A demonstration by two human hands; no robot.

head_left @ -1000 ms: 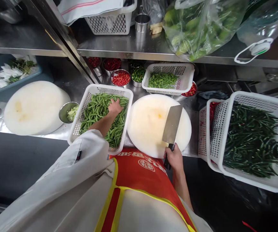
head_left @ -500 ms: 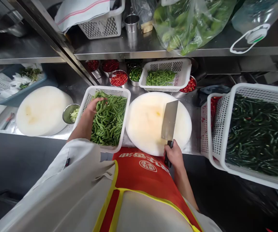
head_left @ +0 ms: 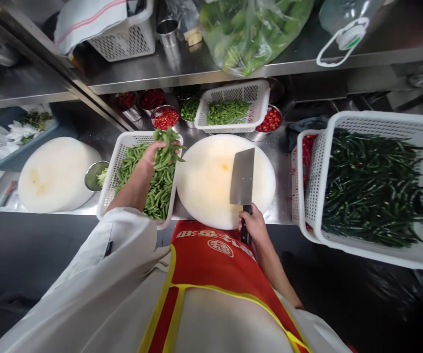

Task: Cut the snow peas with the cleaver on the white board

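Observation:
My left hand is closed round a bunch of green pea pods, lifted over the right side of a white plastic basket. More of the same pods fill that basket. My right hand grips the black handle of a cleaver. Its broad blade lies over the right half of a round white cutting board, pointing away from me. Nothing else lies on the board.
Behind the board, a white basket of cut green pieces stands among metal tins of red chillies. Stacked baskets with dark green chillies are at the right. Another board and a small metal bowl are left. A steel shelf overhangs.
My left hand has risen out of the pile and moved right, now with a bunch of pea pods in it. My right hand still holds the cleaver over the board. The view has shifted slightly.

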